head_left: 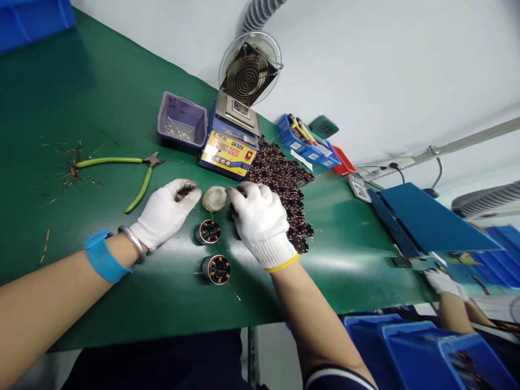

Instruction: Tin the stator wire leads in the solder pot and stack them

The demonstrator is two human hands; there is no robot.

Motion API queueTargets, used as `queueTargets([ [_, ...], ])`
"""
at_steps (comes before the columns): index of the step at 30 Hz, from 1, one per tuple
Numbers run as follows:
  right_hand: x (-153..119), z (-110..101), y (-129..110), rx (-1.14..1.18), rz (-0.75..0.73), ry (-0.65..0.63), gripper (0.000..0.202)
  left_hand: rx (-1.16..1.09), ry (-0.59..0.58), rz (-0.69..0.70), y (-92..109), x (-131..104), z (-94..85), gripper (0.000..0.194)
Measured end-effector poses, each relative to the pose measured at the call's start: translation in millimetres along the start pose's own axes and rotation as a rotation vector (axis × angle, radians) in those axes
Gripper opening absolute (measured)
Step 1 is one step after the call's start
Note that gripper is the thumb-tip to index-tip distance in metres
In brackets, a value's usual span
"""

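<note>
My left hand (168,210), in a white glove with darkened fingertips, rests with curled fingers left of a small pale round dish (214,199). What its fingers hold, if anything, is hidden. On the dish's right side, my gloved right hand (260,216) has its thumb and fingers pressed together, with a dark part partly visible beneath them. Two round motor stators with copper windings stand nearer me, one (210,232) just below the dish and another (218,270) closer to the table's front edge. Green-handled cutters (140,184) lie left of my left hand.
Behind the dish is a yellow-fronted solder pot (228,151), beside a purple bin (182,122). Many stators (284,184) are piled to the right. Wire scraps (75,168) lie left. Blue trays (309,143) and a fan (247,76) stand behind. A co-worker's gloved hand (444,283) is far right.
</note>
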State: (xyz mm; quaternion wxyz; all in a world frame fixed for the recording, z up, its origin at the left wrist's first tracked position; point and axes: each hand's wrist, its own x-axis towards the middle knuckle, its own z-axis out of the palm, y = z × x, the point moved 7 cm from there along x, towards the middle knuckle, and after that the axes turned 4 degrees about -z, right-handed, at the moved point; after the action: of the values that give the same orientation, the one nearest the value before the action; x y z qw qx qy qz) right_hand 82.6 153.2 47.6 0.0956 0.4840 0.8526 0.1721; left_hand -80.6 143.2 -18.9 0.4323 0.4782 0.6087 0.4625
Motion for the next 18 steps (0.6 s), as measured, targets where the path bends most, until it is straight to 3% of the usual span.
queueTargets([
  [3, 1, 0, -5, -0.005, 0.001, -0.062, 0.037, 0.002, 0.008, 0.0, 0, 0, -0.3, 0.038],
  [6, 1, -2, 4, 0.007, 0.033, -0.06, 0.036, -0.007, 0.01, -0.008, -1, 1, 0.6, 0.039],
  [13, 34, -51, 57, 0.001, 0.052, 0.208, 0.048, -0.028, -0.005, -0.024, -7, 5, 4.8, 0.047],
  [15, 35, -57, 50, 0.014, -0.024, 0.169, 0.046, -0.04, -0.012, -0.037, -9, 6, 5.8, 0.049],
  [18, 22, -45, 21, -0.013, -0.111, 0.005, 0.036, -0.037, -0.008, -0.047, -9, 6, 6.4, 0.046],
])
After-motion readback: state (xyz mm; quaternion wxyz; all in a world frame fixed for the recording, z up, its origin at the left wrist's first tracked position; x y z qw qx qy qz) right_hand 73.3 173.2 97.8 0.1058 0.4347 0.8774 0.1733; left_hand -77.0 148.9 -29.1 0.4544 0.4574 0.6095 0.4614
